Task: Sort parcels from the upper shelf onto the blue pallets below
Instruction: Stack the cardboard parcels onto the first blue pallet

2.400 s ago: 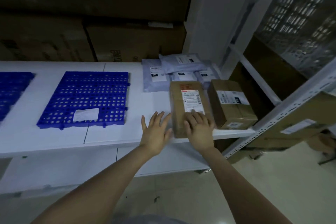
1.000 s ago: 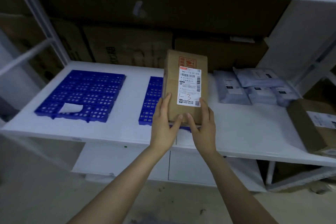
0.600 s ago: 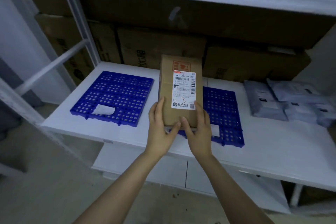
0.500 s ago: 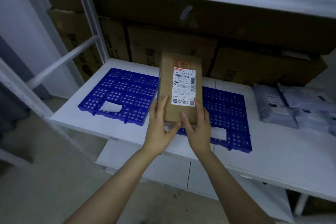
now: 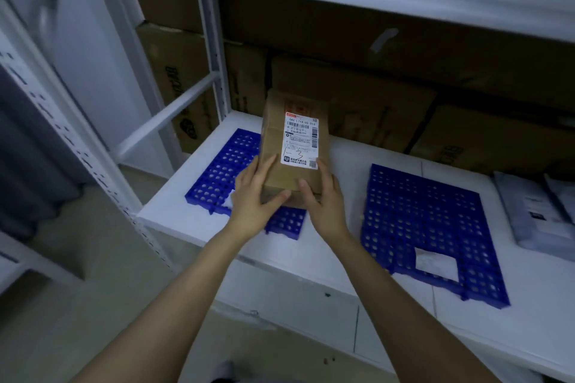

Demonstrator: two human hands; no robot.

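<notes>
Brown parcel [image 5: 275, 149] held over the left blue pallet [image 5: 217, 171] on the white shelf [image 5: 345, 155], its long axis running away from the person and tilted up at the far end, with the shipping label [image 5: 300, 143] facing the camera; whether its near end touches the pallet cannot be told. Left hand [image 5: 253, 197] and right hand [image 5: 325, 200] grip the near end from either side, fingers curled along its edges. The right blue pallet [image 5: 429, 221] lies well apart, with grey mailers [image 5: 535, 211] beyond it.
</notes>
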